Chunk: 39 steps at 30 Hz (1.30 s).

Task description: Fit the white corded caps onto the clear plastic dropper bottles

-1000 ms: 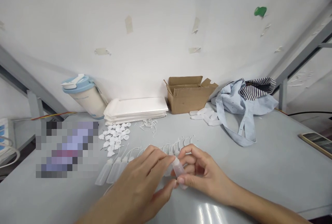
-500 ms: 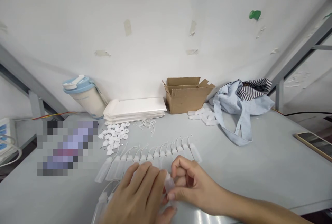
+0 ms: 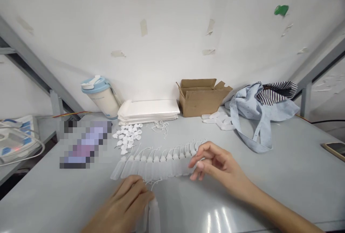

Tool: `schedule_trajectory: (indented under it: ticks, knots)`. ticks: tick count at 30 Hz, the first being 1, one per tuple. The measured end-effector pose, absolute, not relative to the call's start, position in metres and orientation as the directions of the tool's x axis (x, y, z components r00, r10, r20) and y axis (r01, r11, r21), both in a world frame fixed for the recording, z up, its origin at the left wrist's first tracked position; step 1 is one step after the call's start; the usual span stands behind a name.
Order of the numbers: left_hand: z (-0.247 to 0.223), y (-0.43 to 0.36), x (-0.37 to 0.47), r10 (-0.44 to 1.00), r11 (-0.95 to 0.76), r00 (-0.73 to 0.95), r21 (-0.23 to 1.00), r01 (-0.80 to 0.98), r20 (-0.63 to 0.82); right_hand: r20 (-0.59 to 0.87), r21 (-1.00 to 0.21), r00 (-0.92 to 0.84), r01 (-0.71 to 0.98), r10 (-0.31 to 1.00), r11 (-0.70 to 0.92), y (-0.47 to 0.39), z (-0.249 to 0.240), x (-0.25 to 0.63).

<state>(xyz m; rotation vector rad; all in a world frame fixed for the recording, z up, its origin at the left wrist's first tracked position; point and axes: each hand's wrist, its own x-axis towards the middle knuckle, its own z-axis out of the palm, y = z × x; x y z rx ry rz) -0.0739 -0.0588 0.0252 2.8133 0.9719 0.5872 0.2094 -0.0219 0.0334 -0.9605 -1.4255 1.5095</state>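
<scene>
Grey tabletop (image 3: 269, 186), white wall (image 3: 172, 46) behind; 1 row of translucent plastic bottles (image 3: 156, 168) mid-table, loose white caps (image 3: 129, 136) beyond its left end. Left hand (image 3: 126, 199) is over the top of a near bottle (image 3: 154, 216), can't tell if gripping. Right hand (image 3: 222, 168) half-open, fingers loosely curled, by the row's right end.

It looks like an assembly workshop: a grey surface (image 3: 258, 179) by a white, tape-marked wall (image 3: 172, 56) carries lined-up translucent plastic bottles (image 3: 163, 169), loose white plastic caps (image 3: 128, 135), a brown cardboard box (image 3: 201, 104).
</scene>
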Motion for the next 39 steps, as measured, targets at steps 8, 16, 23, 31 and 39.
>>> schedule_trajectory:
  ticks: [8,16,23,31,39]
  knots:
    - [0.026,-0.058,-0.068,0.633,-0.774,0.717,0.235,0.588,0.292,0.008,-1.000,-0.336,0.009,0.942,0.012,-0.018,0.032,0.211]
    - [0.028,-0.055,-0.069,0.550,-0.825,0.810,0.287,0.488,0.203,0.016,-0.999,-0.335,0.030,0.942,0.028,-0.018,0.033,0.209]
    - [0.035,-0.055,-0.065,0.574,-0.811,0.784,0.292,0.506,0.235,0.017,-0.999,-0.336,0.043,0.942,0.034,-0.017,0.032,0.209]
    - [0.032,-0.051,-0.069,0.669,-0.732,0.731,0.291,0.616,0.134,0.010,-0.995,-0.337,0.091,0.941,0.043,-0.018,0.029,0.207]
    - [0.029,-0.051,-0.073,0.679,-0.726,0.720,0.271,0.632,0.142,-0.010,-0.994,-0.346,0.103,0.938,0.027,-0.019,0.029,0.207]
